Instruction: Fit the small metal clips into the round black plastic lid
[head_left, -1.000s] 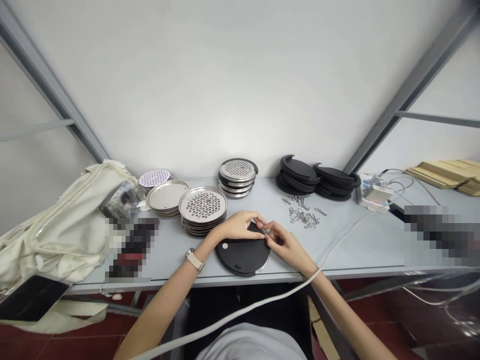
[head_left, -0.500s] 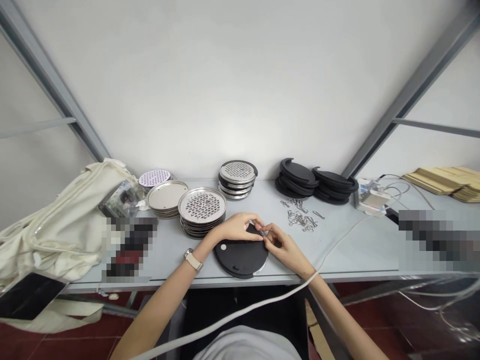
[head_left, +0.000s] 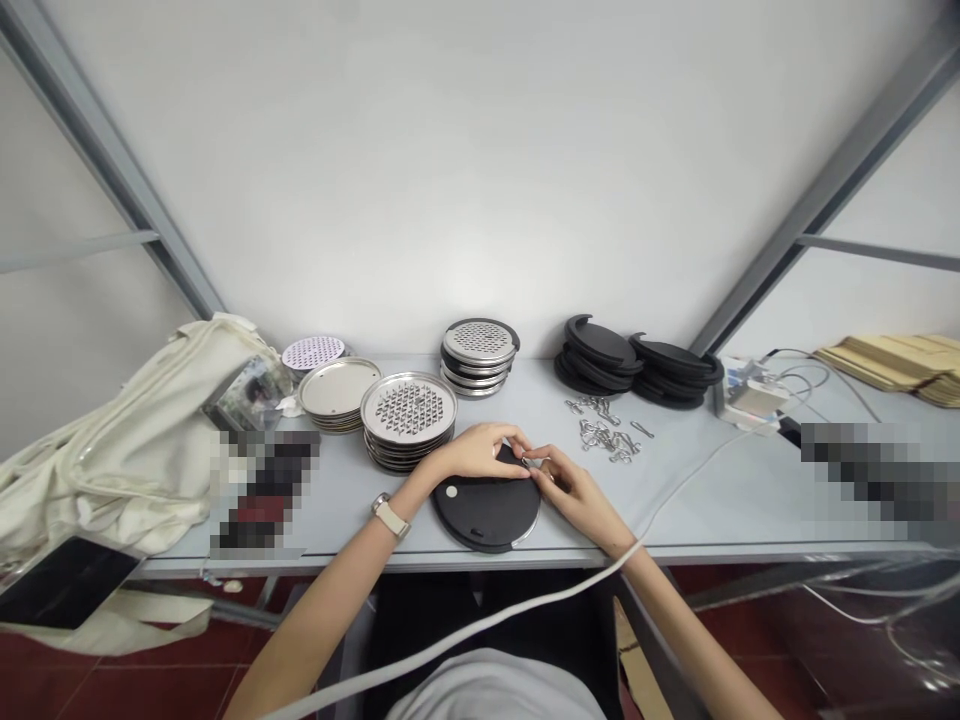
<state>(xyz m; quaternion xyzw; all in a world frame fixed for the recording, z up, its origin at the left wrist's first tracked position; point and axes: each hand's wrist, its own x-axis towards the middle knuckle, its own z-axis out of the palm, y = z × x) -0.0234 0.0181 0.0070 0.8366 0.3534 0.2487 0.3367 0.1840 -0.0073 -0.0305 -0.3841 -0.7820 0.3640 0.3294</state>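
A round black disc (head_left: 491, 515) with a white dot and a small slot lies near the table's front edge, a strip of shiny metal showing at its right rim. My left hand (head_left: 480, 453) grips its far edge, fingers and thumb closed around the rim. At the upper right of the same rim, my right hand (head_left: 570, 492) pinches a small metal clip (head_left: 529, 464), partly hidden by the fingertips. Loose wire clips (head_left: 609, 440) lie beyond my right hand. A stack of round metal graters (head_left: 409, 408) stands just past my left forearm.
Plain metal discs (head_left: 340, 388), a purple perforated disc (head_left: 313, 351) and black-rimmed graters (head_left: 480, 342) stand along the back. Black round holders (head_left: 600, 350) are piled at right. A white cable (head_left: 480, 625) crosses in front of my body. A cream bag (head_left: 135, 450) lies left.
The right fingers have shifted slightly around the clip at the disc's rim. My left hand keeps its grip, and the whole view has moved a little.
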